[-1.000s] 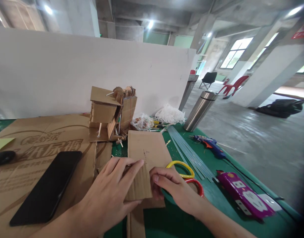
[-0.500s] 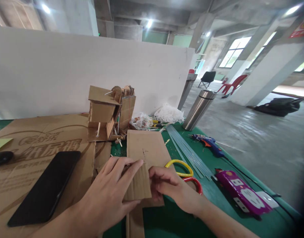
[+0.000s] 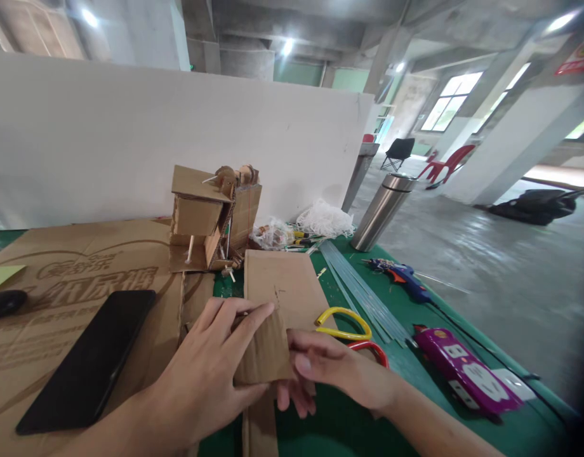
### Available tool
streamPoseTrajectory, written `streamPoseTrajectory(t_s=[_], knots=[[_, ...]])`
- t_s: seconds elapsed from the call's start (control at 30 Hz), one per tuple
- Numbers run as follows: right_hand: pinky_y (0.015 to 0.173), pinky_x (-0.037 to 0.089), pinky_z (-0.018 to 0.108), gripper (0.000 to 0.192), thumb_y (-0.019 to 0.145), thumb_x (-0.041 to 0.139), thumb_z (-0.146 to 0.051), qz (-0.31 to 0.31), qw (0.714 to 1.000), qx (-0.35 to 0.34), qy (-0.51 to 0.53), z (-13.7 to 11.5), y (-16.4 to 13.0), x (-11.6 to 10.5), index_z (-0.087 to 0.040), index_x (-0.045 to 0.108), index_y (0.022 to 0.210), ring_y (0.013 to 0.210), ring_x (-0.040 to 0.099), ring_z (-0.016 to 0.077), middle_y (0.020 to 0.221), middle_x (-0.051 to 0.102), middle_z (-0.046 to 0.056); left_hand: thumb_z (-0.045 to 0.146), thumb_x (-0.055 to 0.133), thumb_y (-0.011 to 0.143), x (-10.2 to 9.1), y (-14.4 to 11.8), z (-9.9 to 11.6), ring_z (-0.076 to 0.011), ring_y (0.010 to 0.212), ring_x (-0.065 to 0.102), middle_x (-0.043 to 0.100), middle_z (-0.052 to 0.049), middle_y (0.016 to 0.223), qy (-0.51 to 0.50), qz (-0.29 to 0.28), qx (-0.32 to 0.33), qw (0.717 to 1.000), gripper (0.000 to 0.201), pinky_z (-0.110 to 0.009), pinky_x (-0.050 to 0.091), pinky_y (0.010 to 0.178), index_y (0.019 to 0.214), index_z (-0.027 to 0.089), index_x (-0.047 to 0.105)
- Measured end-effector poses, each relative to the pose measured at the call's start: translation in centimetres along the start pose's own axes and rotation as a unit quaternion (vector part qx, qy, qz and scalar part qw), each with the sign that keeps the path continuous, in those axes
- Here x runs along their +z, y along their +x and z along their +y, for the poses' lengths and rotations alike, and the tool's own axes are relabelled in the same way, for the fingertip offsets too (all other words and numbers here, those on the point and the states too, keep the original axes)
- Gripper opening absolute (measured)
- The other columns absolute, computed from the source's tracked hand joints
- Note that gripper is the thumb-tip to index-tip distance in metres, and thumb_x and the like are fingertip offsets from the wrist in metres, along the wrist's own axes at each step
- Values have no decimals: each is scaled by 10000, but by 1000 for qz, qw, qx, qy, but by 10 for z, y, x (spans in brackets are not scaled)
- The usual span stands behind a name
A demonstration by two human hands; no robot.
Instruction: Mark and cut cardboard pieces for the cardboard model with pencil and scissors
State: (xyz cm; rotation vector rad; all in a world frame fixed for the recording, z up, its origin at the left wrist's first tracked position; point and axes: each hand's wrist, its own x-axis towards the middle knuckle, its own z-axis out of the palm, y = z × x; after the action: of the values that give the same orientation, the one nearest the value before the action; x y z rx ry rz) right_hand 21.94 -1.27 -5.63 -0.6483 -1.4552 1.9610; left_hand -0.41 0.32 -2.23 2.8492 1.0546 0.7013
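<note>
Both hands, left [image 3: 204, 374] and right [image 3: 327, 371], seemingly pinch the cardboard piece [image 3: 263, 352] between them.

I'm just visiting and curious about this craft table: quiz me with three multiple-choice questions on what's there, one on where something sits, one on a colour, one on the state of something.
1. Where does the black phone lie?
A. on the printed cardboard sheet
B. on the bare green table
C. leaning on the steel flask

2. What colours are the scissor handles?
A. blue and green
B. yellow and red
C. both black

3. How is the small cardboard piece held?
A. lying untouched
B. pinched by one hand only
C. held by the left hand and right hand together

Answers: 1 A, brown printed board shows all around the phone. 2 B, a yellow loop sits behind a red one. 3 C, left fingers lie along its top and left edge, and the right thumb presses its right edge.
</note>
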Motion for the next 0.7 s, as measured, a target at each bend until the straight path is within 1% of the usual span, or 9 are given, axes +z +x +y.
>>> streamPoseTrajectory(t_s=[0.07, 0.13, 0.27, 0.33, 0.4, 0.47, 0.53, 0.6, 0.7], knots=[[544, 458, 177, 405, 925, 595, -548, 8, 1000, -7, 7, 2, 1, 0, -147, 570, 982, 579, 595, 82, 775, 704, 60, 202, 807, 700, 0, 0, 1, -290, 1075, 503, 519, -90, 1180, -9, -1, 2, 1000, 820, -443, 507, 915, 1389, 221, 362], [544, 456, 168, 401, 904, 642, -526, -8, 1000, -3, 7, 3, 1, -1, -149, 569, 1020, 575, 593, 75, 765, 713, 52, 192, 807, 699, 1, -1, 1, -288, 1073, 503, 519, -88, 1178, -21, -2, 5, 1000, 821, -439, 502, 917, 1389, 227, 365], [576, 471, 165, 439, 835, 757, -445, -40, 998, 39, 13, -1, 0, -1, -159, 563, 1106, 634, 630, 74, 892, 728, 66, 192, 833, 680, 1, -1, 0, -290, 1080, 490, 512, -86, 1184, -45, -2, 4, 999, 878, -451, 492, 926, 1404, 243, 338], [594, 476, 162, 482, 805, 791, -432, -53, 997, 37, 30, -2, -1, -1, -161, 565, 1133, 643, 632, 71, 905, 729, 64, 188, 839, 675, 0, -1, 0, -289, 1086, 485, 512, -83, 1200, -57, -10, 3, 998, 900, -457, 490, 931, 1413, 259, 328], [586, 471, 160, 488, 826, 753, -488, -58, 997, 6, 42, -2, 0, 0, -151, 581, 1134, 605, 618, 67, 850, 731, 60, 158, 839, 665, 0, -1, 0, -287, 1096, 482, 514, -79, 1226, -67, -22, 0, 998, 923, -460, 487, 940, 1421, 277, 322], [558, 456, 154, 451, 888, 656, -541, -50, 998, -24, 40, -2, 0, 1, -139, 605, 1087, 547, 591, 62, 763, 721, 47, 127, 838, 657, 0, -1, -1, -287, 1117, 476, 519, -76, 1259, -77, -32, -3, 996, 959, -463, 481, 956, 1436, 291, 303], [552, 450, 155, 408, 918, 622, -528, -45, 998, -19, 26, -2, 1, 2, -142, 603, 1049, 531, 578, 60, 739, 709, 37, 106, 836, 657, 0, -1, -2, -284, 1145, 471, 528, -73, 1290, -95, -41, 5, 995, 1003, -459, 466, 982, 1459, 298, 264], [575, 457, 168, 393, 887, 679, -490, -63, 998, 11, 0, -5, 0, 3, -156, 575, 1067, 571, 591, 66, 800, 707, 42, 89, 838, 645, 0, 0, -4, -278, 1174, 473, 538, -68, 1309, -122, -47, 12, 991, 1019, -447, 448, 1010, 1459, 300, 263], [613, 471, 212, 468, 821, 724, -531, -79, 995, 30, -48, -15, -4, 0, -155, 563, 1049, 632, 601, 94, 859, 691, 61, 151, 824, 682, -1, 3, -6, -275, 1194, 508, 545, -57, 1335, -162, -54, 17, 985, 794, -423, 446, 1010, 1351, 312, 427]])
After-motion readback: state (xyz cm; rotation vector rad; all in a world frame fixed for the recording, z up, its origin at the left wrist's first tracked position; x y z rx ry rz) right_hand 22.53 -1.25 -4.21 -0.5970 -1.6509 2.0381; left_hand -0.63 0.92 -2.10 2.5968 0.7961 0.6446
